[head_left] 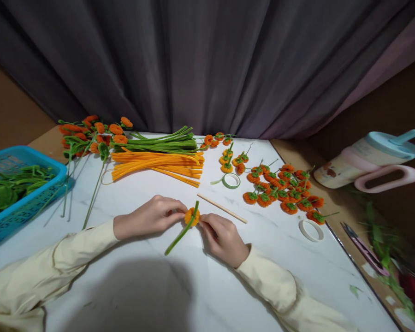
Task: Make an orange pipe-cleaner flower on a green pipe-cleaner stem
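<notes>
Between my hands is a small yellow-orange fuzzy flower, with a green fuzzy stem lying slantwise across it. My left hand pinches the flower's left edge between thumb and fingers. From the other side, my right hand pinches its right edge, fingers closed. Just beyond the hands lies a thin wooden stick. Orange fuzzy strips and green fuzzy strips are bundled farther back on the white marbled table.
Left, a blue basket holds green leafy pieces; orange flowers lie behind. At right are more orange flowers, green tape, white tape, pink snips and a lidded cup. A curtain hangs behind.
</notes>
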Demonstrator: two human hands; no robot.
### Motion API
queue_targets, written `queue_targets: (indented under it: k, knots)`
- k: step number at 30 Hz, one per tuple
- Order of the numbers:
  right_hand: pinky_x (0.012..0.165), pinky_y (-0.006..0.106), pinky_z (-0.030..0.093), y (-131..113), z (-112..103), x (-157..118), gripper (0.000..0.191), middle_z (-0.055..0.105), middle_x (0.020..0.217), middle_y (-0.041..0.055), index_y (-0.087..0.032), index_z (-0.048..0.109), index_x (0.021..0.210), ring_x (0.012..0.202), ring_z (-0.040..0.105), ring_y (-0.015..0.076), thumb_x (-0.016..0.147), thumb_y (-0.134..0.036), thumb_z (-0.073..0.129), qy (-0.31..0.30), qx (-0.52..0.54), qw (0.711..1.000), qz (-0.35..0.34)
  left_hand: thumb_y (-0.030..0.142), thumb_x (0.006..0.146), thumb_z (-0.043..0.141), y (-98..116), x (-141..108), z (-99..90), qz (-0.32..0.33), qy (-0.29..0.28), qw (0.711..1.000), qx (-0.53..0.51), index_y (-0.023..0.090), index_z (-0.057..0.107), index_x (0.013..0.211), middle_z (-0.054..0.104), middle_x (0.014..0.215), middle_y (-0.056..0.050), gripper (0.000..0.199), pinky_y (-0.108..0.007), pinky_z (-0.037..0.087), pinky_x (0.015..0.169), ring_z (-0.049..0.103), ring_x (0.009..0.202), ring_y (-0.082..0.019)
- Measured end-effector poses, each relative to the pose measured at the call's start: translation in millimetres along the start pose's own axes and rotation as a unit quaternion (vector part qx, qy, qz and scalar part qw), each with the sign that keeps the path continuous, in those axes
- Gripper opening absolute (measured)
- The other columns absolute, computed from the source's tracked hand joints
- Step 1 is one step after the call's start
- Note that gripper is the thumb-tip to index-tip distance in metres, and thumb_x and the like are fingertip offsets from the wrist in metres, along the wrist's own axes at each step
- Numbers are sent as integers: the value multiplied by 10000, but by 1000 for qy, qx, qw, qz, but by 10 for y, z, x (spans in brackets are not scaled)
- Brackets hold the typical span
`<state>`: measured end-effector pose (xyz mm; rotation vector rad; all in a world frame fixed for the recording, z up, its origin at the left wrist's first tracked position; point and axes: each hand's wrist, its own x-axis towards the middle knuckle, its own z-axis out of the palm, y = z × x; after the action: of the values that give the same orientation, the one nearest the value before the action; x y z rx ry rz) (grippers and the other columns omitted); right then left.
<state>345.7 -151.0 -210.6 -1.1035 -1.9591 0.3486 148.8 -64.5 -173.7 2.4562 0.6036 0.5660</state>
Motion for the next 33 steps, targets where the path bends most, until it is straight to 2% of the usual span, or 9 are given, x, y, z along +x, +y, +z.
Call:
queue_targets:
  k: [7,11,14,17,21,24,27,30,33]
  knots:
    - [582,245,462,7,10,-9,158,611,718,55,-163,540,918,626,556,146,879,-99,400,-10,-2,1000,-4,173,880,498,-1,-16,22,65,26,997,28,155,675,912,711,806,-34,181,-181,487,662,655,703,-121]
    - [581,243,458,9,1,-11,161,610,715,54,-163,540,910,623,554,144,881,-100,395,-12,-4,1000,-2,169,880,497,-11,-14,34,67,24,997,27,141,681,909,711,812,-43,188,-181,482,662,653,702,-122]
    - [582,241,460,14,-7,-10,163,613,717,52,-163,539,910,624,560,142,882,-99,392,-15,-2,1000,1,183,879,499,-12,3,18,16,3,1000,12,156,682,915,712,823,-28,188,-174,465,669,649,708,-114]
    - [600,238,471,23,-6,-14,155,624,739,57,-159,537,916,646,574,142,875,-90,405,-1,-2,1000,-1,208,871,517,2,35,-53,-54,-49,997,-20,177,674,940,709,834,-7,174,-158,446,655,635,701,-99]
    - [635,239,491,39,4,-29,165,639,780,63,-163,534,947,693,594,147,862,-73,425,19,-3,1000,-10,241,856,545,26,82,-173,-101,-113,985,-82,179,661,962,691,777,9,169,-148,421,610,588,635,-79]
    - [653,245,503,39,4,-38,174,644,801,67,-171,531,966,718,603,150,863,-69,435,38,-10,999,-17,304,846,555,15,101,-180,-171,-128,958,-190,158,627,919,661,734,0,178,-166,424,569,559,618,-91]
    - [665,249,509,20,-5,-37,190,645,818,69,-174,528,980,740,609,153,861,-60,435,52,-9,998,-22,357,807,597,-13,101,-92,-244,-126,906,-322,152,545,920,642,789,-20,240,-187,451,527,570,667,-121]
    - [666,245,512,-3,-13,-28,198,643,817,68,-171,526,987,745,611,150,859,-53,432,53,-7,998,-31,395,830,562,-11,88,12,-252,-132,879,-382,150,517,954,629,802,-30,279,-188,457,504,575,667,-120]
    - [662,244,511,-13,-11,-22,204,639,806,67,-168,523,999,732,605,145,858,-51,434,49,-1,998,-36,416,869,499,32,73,76,-240,-131,879,-391,139,522,938,622,761,-24,286,-178,438,479,539,553,-80]
